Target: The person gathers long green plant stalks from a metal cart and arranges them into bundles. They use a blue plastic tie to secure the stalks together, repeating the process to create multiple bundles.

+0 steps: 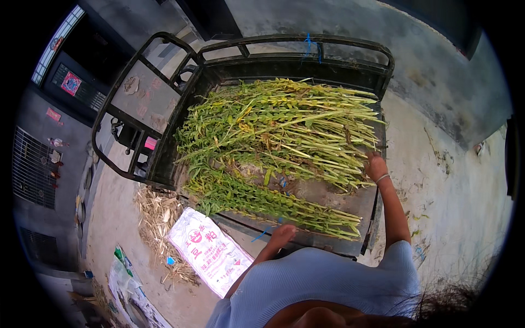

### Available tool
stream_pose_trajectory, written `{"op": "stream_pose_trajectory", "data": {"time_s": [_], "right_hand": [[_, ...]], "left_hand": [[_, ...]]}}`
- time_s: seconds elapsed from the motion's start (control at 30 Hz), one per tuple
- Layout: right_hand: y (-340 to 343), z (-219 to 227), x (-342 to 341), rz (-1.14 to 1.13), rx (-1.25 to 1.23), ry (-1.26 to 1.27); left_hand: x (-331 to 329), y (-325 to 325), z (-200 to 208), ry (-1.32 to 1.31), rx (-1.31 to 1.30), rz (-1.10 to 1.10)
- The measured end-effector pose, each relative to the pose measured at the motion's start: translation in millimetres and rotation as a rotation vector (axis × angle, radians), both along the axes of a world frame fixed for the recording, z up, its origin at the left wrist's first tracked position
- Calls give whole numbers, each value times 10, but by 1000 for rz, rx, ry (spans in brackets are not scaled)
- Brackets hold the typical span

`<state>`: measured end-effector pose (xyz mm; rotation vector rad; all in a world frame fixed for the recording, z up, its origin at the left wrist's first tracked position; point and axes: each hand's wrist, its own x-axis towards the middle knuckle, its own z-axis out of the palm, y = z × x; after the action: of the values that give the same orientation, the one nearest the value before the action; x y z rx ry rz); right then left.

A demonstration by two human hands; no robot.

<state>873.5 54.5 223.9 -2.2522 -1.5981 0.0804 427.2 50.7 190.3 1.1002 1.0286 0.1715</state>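
Green and yellowing leafy stalks (284, 131) lie in a thick pile across the bed of a metal cart (322, 194), their pale cut ends toward the right. A thinner row of leafy stalks (273, 203) lies along the near edge, apart from the big pile at the right. My right hand (375, 167) is at the cut ends of the big pile, its fingers curled on the stalks. My left hand (283, 235) is closed by the near edge, beside the thin row and a blue string (262, 234). What its fingers hold, if anything, is hidden.
A black rail (350, 39) rings the far side of the bed, with blue twine (310, 46) tied on it. Left of me a printed white sack (210, 249) lies over dry husks (156, 210). A grey wall (426, 71) stands behind the cart.
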Motion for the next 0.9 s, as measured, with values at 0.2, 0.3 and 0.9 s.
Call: {"op": "stream_pose_trajectory", "data": {"time_s": [0.2, 0.3, 0.9], "right_hand": [[2227, 31, -577, 195, -11, -219], [2592, 105, -756, 165, -305, -361], [399, 199, -977, 437, -201, 659]], "left_hand": [[-568, 74, -48, 37, 74, 239], [-772, -27, 179, 65, 48, 463], [-387, 126, 88, -114, -207, 315]]}}
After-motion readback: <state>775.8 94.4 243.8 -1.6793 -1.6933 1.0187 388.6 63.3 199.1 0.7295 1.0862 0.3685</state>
